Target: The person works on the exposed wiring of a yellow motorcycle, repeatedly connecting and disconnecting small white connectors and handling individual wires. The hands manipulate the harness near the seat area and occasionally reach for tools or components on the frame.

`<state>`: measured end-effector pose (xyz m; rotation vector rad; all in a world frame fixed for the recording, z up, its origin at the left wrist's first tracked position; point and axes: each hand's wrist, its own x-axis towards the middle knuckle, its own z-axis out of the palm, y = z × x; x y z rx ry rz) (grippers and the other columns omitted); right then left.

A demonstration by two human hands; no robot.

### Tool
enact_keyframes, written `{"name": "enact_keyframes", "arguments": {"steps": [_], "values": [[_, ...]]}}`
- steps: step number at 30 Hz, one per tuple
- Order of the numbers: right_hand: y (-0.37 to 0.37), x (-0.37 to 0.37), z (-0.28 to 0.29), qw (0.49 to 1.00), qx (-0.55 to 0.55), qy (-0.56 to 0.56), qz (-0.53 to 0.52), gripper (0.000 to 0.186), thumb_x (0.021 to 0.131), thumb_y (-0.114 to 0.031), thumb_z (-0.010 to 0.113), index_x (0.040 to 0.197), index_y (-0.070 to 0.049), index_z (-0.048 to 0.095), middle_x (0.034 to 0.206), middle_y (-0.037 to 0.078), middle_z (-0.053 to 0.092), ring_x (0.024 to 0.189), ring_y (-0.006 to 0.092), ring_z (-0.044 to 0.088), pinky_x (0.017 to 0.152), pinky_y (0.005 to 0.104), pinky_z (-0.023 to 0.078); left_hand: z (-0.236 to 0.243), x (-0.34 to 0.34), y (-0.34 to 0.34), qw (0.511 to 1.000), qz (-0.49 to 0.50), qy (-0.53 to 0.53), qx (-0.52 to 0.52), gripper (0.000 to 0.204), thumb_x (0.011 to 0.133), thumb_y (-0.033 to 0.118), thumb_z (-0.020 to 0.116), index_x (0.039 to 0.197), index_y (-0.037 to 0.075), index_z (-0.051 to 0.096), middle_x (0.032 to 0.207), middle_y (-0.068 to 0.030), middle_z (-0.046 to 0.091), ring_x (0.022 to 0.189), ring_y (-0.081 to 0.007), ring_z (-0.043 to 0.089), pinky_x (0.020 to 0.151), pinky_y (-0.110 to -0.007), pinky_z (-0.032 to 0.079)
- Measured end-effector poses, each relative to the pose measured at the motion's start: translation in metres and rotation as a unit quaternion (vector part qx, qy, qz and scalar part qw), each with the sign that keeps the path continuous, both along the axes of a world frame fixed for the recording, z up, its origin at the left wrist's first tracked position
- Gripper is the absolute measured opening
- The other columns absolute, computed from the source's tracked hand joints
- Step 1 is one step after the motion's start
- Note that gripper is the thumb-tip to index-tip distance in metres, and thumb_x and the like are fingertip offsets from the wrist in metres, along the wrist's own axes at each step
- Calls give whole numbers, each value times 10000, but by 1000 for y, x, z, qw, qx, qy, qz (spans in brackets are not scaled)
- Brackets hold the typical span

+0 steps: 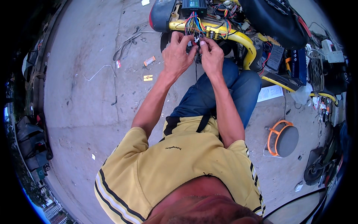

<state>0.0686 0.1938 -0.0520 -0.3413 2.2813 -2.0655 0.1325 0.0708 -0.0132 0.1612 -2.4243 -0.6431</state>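
My left hand (178, 56) and my right hand (212, 58) meet at the end of a bundle of coloured wires (194, 27). Both are closed in a pinch, fingertips close together. Between them shows a small white connector (197, 39) with a bit of red beside it; which fingers grip which part is hard to make out. The wires come down from a black finned controller box (194, 8). Behind my hands runs a yellow frame tube (238, 37) of a vehicle, with a yellow terminal block (212, 32) by the wires.
A black seat (274, 22) is tipped up at the upper right, above batteries (275, 56). An orange-framed round stool (286, 140) stands on the concrete floor to my right. A strap (125, 44), small boxes (149, 61) and scraps lie on the left.
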Motion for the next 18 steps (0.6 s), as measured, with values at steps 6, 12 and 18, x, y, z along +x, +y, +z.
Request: {"name": "enact_keyframes", "arguments": {"steps": [6,12,18], "values": [[-13,-1,8,998,-47,-43,1,251,986,-158,714,1098,66,715,793,7,682,670,47,552,581,237,428,-1,2,-6,999,34,-13,-20,322,830,175,821,1121,135,689,1038,-74,565,836,-285,664,625,-428,529],[-19,-3,3,981,-170,-89,14,192,995,-162,711,1061,17,699,798,-5,656,626,32,507,546,209,398,4,-3,-10,999,17,-30,-25,282,838,156,804,1106,144,719,1040,-73,556,903,-274,654,661,-437,531],[-12,-4,8,965,-202,-155,59,195,996,-151,696,1076,26,694,860,13,696,677,38,527,595,214,431,4,-6,-16,1000,-7,-21,0,216,870,120,767,1082,122,723,1053,-80,555,939,-283,648,716,-428,538]]}}
